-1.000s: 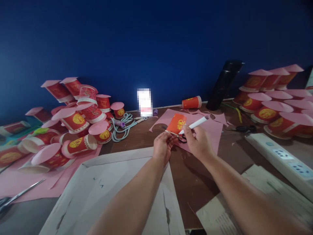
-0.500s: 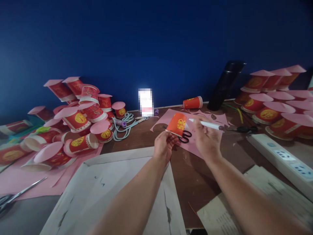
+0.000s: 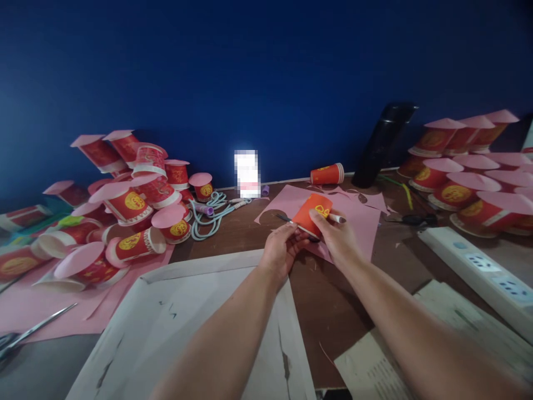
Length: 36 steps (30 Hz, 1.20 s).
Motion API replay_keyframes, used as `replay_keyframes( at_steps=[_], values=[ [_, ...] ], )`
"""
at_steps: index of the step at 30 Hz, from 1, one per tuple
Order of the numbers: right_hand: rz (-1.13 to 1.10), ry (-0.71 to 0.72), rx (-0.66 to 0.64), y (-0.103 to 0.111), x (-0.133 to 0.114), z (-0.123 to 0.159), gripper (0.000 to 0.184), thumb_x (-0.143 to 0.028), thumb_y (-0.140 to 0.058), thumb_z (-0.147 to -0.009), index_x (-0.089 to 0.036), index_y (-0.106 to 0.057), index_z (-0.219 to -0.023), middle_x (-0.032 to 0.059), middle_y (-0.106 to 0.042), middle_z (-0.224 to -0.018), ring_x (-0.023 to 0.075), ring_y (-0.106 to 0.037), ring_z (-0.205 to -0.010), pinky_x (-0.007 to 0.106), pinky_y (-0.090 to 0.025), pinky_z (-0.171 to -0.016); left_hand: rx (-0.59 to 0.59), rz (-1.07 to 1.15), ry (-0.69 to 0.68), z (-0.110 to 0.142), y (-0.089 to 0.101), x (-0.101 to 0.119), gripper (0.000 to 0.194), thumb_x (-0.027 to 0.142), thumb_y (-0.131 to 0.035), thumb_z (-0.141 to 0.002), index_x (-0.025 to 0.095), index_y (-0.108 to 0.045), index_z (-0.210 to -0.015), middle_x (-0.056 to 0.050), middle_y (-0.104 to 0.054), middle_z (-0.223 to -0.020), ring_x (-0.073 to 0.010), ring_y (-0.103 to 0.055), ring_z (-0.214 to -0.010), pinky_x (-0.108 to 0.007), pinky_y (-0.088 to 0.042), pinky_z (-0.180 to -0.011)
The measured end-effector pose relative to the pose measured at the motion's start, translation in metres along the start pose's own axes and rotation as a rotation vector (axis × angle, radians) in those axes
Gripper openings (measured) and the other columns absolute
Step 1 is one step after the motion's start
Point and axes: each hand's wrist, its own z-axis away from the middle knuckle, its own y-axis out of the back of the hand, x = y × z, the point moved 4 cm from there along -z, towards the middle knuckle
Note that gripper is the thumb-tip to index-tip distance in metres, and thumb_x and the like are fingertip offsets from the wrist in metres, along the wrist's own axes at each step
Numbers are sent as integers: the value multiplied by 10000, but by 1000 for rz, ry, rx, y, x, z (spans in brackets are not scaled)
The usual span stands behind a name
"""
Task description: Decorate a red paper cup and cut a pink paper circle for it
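Note:
Between my two hands a red paper cup (image 3: 306, 213) with yellow print is tipped over, its rim towards me, above pink paper (image 3: 362, 233). My left hand (image 3: 280, 249) is closed on the cup's rim from the left. My right hand (image 3: 340, 236) has its fingers wrapped round a white pen (image 3: 336, 218) and rests against the cup's printed side. Most of the pen is covered by the fingers, so its tip is hidden. Dark scissor blades (image 3: 285, 218) show at the cup's left; their handles are out of sight behind the cup and hands.
Red cups with pink paper discs pile up at left (image 3: 125, 203) and right (image 3: 458, 191). A black flask (image 3: 383, 145) leans against the wall, near stacked cups (image 3: 327, 174). A white box lid (image 3: 200, 311), coiled cable (image 3: 208, 219), scissors (image 3: 41, 325) and power strip (image 3: 478, 272) lie around.
My right hand has moved left and down with the pen, from beside the cup onto it. The cup has shifted slightly right in my left hand, and the black scissor handles are now covered.

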Motion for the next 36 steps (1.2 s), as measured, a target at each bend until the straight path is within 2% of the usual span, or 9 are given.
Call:
replay_keyframes(
  at_steps=[4,6,13,16,18,21,23,29,36],
  values=[
    [63,46,26,3,-6,-1,333,-505,-667,-737,-180,-603,-771,9,-641,-671,153,-595,-601,249,-482,-541,-176,-172,-10,3,-7,-8,205,274,-752,-687,100,-681,-769,-47,-666,-730,-112,-631,-684,-246,-511,-740],
    [65,50,52,4,-4,-1,356,-517,-672,-724,-183,-597,-820,15,-652,-711,164,-612,-646,259,-494,-568,-201,-241,-21,3,-8,-12,241,305,-772,-671,108,-691,-784,-48,-679,-746,-115,-632,-692,-265,-502,-776],
    [210,199,197,14,5,-7,427,-498,-587,-807,-175,-547,-1084,96,-659,-976,201,-647,-807,350,-546,-695,-104,-144,-53,2,-6,-6,259,309,-784,-647,104,-677,-765,-64,-691,-714,-111,-642,-657,-231,-503,-699],
    [193,329,233,18,-5,-4,413,-437,-504,-886,-213,-484,-1233,109,-633,-1082,194,-655,-853,370,-558,-717,-33,-61,-68,0,-4,-3,206,254,-766,-660,102,-664,-754,-62,-686,-698,-110,-645,-651,-230,-510,-693],
    [198,436,246,18,-17,3,371,-409,-459,-923,-226,-493,-1244,88,-644,-1030,182,-653,-842,358,-557,-723,5,-26,-70,-1,-2,-3,174,221,-754,-667,100,-657,-745,-55,-678,-681,-105,-642,-642,-230,-513,-694],
    [262,505,113,11,-31,15,318,-404,-435,-944,-188,-602,-1105,27,-634,-742,145,-607,-629,302,-538,-628,2,-20,-64,-2,-1,-4,163,199,-747,-665,93,-662,-755,-52,-675,-681,-94,-632,-625,-219,-509,-678],
    [343,505,1,5,-32,21,306,-407,-468,-932,-178,-649,-1026,21,-622,-687,146,-597,-609,292,-528,-617,-20,-29,-69,-4,-1,-4,175,210,-754,-658,93,-667,-755,-47,-671,-678,-87,-624,-619,-213,-504,-679],
    [430,495,-74,0,-15,21,263,-389,-523,-909,-187,-673,-983,87,-708,-922,208,-678,-823,349,-545,-757,-69,-49,-115,-8,1,-8,236,281,-787,-626,111,-667,-739,-29,-657,-681,-89,-609,-623,-232,-488,-704],
    [497,559,-64,-2,-18,22,243,-365,-513,-913,-179,-656,-974,105,-716,-952,228,-678,-898,373,-539,-813,-60,-71,-132,-7,1,-8,249,301,-788,-619,116,-660,-724,-18,-637,-659,-94,-601,-623,-246,-476,-725]
  ],
)
